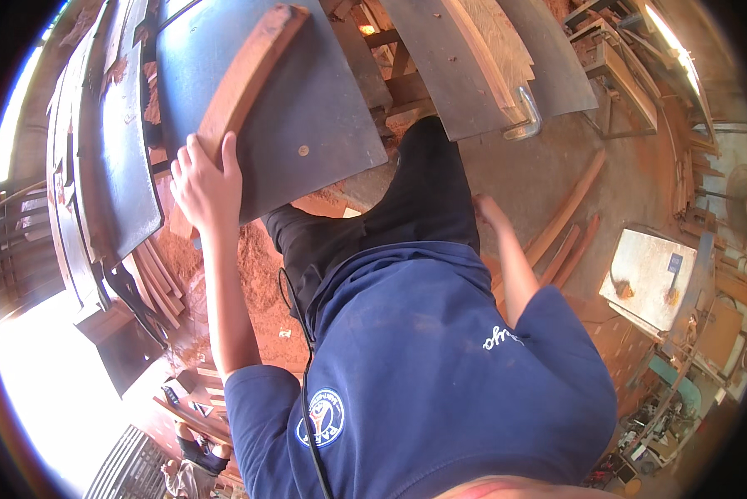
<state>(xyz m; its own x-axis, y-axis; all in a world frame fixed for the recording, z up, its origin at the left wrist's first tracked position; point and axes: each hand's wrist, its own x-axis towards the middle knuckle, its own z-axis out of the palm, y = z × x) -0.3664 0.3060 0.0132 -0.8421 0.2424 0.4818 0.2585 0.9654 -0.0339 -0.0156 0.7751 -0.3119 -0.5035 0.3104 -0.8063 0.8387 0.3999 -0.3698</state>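
A long, slightly curved reddish-brown wooden beam [253,76] lies on the dark flat metal table [332,108] to the left. My left hand [205,185] is wrapped over its near part, with the thumb on the right side and the fingers on the left. The beam's near end shows a little below the hand. My right hand [490,211] hangs low beside my right thigh, away from the tables. Its fingers are partly hidden, and nothing can be made out in it.
Another board [494,50] lies on a second metal table [427,58], near a bent metal piece [524,115]. Long wood strips [566,212] lie on the floor at right, by a white-topped box [652,270]. Sawdust [257,283] covers the floor. A person [192,474] is at lower left.
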